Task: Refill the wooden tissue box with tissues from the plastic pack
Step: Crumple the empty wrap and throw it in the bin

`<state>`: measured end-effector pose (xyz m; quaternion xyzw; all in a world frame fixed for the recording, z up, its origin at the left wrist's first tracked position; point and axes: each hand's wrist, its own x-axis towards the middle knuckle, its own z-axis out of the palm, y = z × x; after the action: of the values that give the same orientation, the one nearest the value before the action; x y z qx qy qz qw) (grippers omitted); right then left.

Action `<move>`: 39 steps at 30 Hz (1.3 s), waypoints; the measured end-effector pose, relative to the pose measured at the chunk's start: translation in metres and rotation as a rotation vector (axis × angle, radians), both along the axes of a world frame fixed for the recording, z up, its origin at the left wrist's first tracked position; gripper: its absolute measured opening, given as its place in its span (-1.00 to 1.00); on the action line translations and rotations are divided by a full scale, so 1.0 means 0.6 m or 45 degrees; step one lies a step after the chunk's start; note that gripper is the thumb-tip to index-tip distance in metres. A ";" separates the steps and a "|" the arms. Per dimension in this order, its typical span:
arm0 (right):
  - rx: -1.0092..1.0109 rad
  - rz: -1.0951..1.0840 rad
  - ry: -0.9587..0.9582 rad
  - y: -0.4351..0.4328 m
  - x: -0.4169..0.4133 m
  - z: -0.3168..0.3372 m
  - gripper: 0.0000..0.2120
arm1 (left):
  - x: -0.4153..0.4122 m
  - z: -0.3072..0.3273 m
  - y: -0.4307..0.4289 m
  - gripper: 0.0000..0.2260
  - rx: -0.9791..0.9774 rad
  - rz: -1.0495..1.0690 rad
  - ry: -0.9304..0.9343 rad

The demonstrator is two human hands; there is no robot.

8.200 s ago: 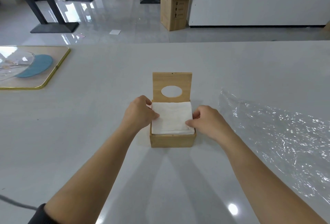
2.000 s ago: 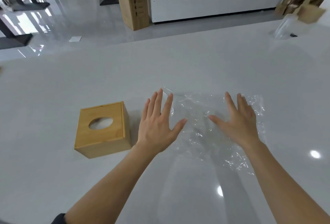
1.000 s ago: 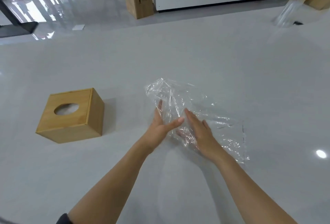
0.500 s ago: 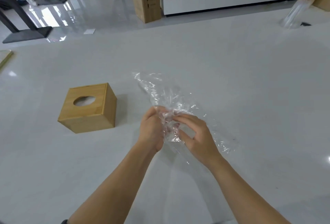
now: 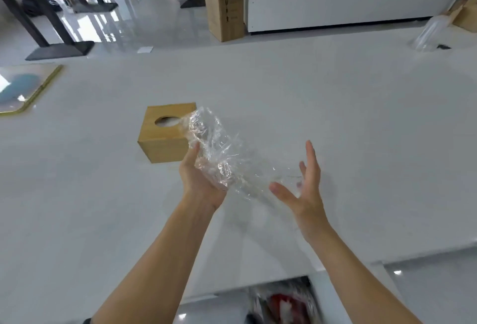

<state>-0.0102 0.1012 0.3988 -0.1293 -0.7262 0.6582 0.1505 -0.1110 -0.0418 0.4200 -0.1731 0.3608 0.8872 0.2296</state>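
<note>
Just right of the wooden tissue box (image 5: 165,140), which sits closed on the white table (image 5: 335,117), the left hand (image 5: 198,181) cups the crumpled plastic pack (image 5: 214,153), fingers curled beneath the film, while the right hand (image 5: 304,192) hovers farther right, fingers spread, holding nothing.

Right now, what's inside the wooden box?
The wooden box shows something white through its round hole, probably tissues. Its shut lid hides the rest, and the crumpled plastic wrap in the left hand covers its right corner.
</note>
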 end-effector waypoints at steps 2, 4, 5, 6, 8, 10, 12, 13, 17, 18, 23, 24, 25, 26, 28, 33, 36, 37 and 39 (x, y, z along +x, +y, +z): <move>-0.112 0.173 -0.052 -0.033 0.017 0.003 -0.02 | 0.020 -0.001 -0.020 -0.65 0.047 -0.037 0.006; -0.051 0.276 -0.085 -0.066 0.034 0.007 0.08 | 0.041 -0.002 -0.034 -0.71 0.001 -0.069 -0.022; -0.015 0.302 -0.091 -0.081 0.042 0.010 0.11 | 0.053 -0.001 -0.038 -0.76 -0.045 -0.099 -0.052; 0.010 0.317 -0.090 -0.096 0.050 0.011 0.11 | 0.067 -0.002 -0.043 -0.79 -0.120 -0.142 -0.074; 0.049 0.331 -0.074 -0.117 0.057 0.017 0.10 | 0.092 0.002 -0.042 -0.81 -0.263 -0.281 -0.097; 0.089 0.326 -0.030 -0.135 0.069 0.021 0.09 | 0.118 0.001 -0.047 -0.87 -0.364 -0.403 -0.101; 0.177 0.338 0.022 -0.147 0.087 0.018 0.03 | 0.139 0.006 -0.057 -0.89 -0.438 -0.505 -0.076; 0.253 0.345 0.051 -0.149 0.096 0.016 -0.04 | 0.148 0.010 -0.059 -0.88 -0.476 -0.559 -0.052; 0.501 0.267 0.145 -0.144 0.130 0.019 -0.41 | 0.187 0.020 -0.071 -0.82 -0.473 -0.771 -0.040; 0.525 0.217 0.176 -0.142 0.138 0.021 -0.50 | 0.196 0.017 -0.076 -0.82 -0.375 -0.856 -0.085; 0.507 0.009 0.230 -0.133 0.168 0.021 -0.74 | 0.226 -0.011 -0.093 -0.53 0.340 -1.092 -0.061; 0.482 -0.021 0.222 -0.129 0.174 0.015 -0.73 | 0.232 -0.011 -0.088 -0.47 0.416 -1.088 -0.091; 0.476 -0.046 0.233 -0.126 0.180 0.007 -0.72 | 0.240 -0.009 -0.080 -0.46 0.395 -1.077 -0.117; 0.494 -0.061 0.266 -0.124 0.187 0.000 -0.71 | 0.250 -0.003 -0.069 -0.48 0.294 -1.067 -0.142; 0.558 -0.084 0.354 -0.124 0.203 -0.013 -0.73 | 0.273 0.003 -0.044 -0.55 0.031 -0.990 -0.234; 0.750 -0.150 0.348 -0.123 0.247 -0.043 -0.81 | 0.317 -0.030 -0.004 -0.77 -0.063 -0.766 -0.315; 0.864 -0.188 0.168 -0.109 0.276 -0.072 -0.57 | 0.337 -0.073 0.008 -0.83 -0.040 -0.614 -0.340; 0.874 -0.173 0.090 -0.104 0.286 -0.079 -0.52 | 0.346 -0.086 0.012 -0.84 -0.049 -0.593 -0.345; 0.742 -0.015 -0.060 -0.094 0.310 -0.095 -0.45 | 0.366 -0.113 0.021 -0.83 -0.106 -0.563 -0.347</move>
<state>0.1760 0.0446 0.3419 -0.1002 -0.8872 0.4178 0.1682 0.1087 -0.0294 0.3521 -0.2172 0.3919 0.7683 0.4571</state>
